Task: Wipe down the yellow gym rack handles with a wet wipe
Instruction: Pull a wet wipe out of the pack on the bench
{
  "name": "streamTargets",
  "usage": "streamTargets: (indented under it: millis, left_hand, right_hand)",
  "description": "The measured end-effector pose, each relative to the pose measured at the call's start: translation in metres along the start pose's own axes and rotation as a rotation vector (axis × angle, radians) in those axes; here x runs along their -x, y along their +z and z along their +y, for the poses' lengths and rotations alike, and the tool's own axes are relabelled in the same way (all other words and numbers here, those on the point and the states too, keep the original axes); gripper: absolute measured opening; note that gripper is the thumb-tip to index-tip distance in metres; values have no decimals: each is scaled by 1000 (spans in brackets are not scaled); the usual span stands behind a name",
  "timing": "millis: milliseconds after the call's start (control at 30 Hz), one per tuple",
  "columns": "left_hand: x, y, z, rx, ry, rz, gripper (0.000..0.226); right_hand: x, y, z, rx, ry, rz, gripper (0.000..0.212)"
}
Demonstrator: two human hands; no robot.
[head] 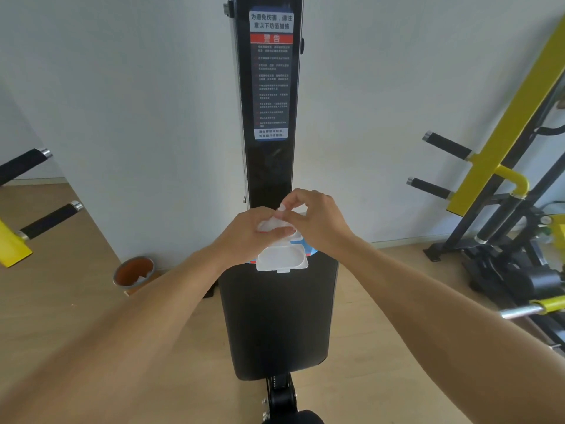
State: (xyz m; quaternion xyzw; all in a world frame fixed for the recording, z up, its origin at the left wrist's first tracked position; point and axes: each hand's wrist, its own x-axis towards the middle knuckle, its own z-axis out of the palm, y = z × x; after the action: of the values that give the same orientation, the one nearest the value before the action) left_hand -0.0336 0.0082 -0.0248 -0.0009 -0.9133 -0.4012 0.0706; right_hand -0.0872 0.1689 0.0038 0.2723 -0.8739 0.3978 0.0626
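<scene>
A wet wipe pack (pixel 307 250) lies on the black padded seat (pixel 276 325) with its white flip lid (pixel 282 258) open toward me. My left hand (pixel 247 234) rests on the pack's opening. My right hand (pixel 315 220) pinches the tip of a white wet wipe (pixel 279 212) sticking up out of the pack. A yellow rack arm (pixel 501 130) with two black handles (pixel 448 145) rises at the right. Another yellow piece (pixel 10 244) with black handles (pixel 50 220) shows at the left edge.
The machine's black upright column (pixel 270 166) with a warning label (pixel 272 75) stands right behind the seat. An orange-lined waste bin (pixel 134 273) with white scraps sits on the wooden floor at the left. Black frame legs (pixel 501 255) and a chrome bar (pixel 522 312) crowd the right.
</scene>
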Motion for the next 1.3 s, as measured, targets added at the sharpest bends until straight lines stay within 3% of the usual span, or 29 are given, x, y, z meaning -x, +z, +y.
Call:
streamTargets:
  millis: [233,433,533,600,767,900,1000,1167,1300]
  left_hand:
    - [-1,-1,1,9,-15,5,34]
    - [1,5,-9,-238,-36,-39,37]
    - [-1,5,-8,-304,-25,-32,30]
    - [-1,3,-3,-339,-20,-23,37]
    - [-5,-2,6,-254,-163,-16,34]
    - [-19,-4,3,-191,-128,-54,27]
    - [-25,-4,2,-80,-176,-25,33]
    - [-27,7,6,-136,-128,123,30]
    - [-13,7,11,-91,18,163,26]
  right_hand:
    - [4,-2,-8,-59,-62,140,8]
    - [-15,-50,-45,-303,-81,503,11]
    - [-32,-74,-52,-279,-4,452,11]
    - [-33,-73,-40,-358,68,417,12]
    - [-18,-51,6,-409,337,393,8]
    - [3,-30,37,-288,615,72,26]
    - [16,-10,49,-195,649,-58,46]
    - [15,1,48,-158,576,-50,34]
    - [15,5,49,-83,568,-50,39]
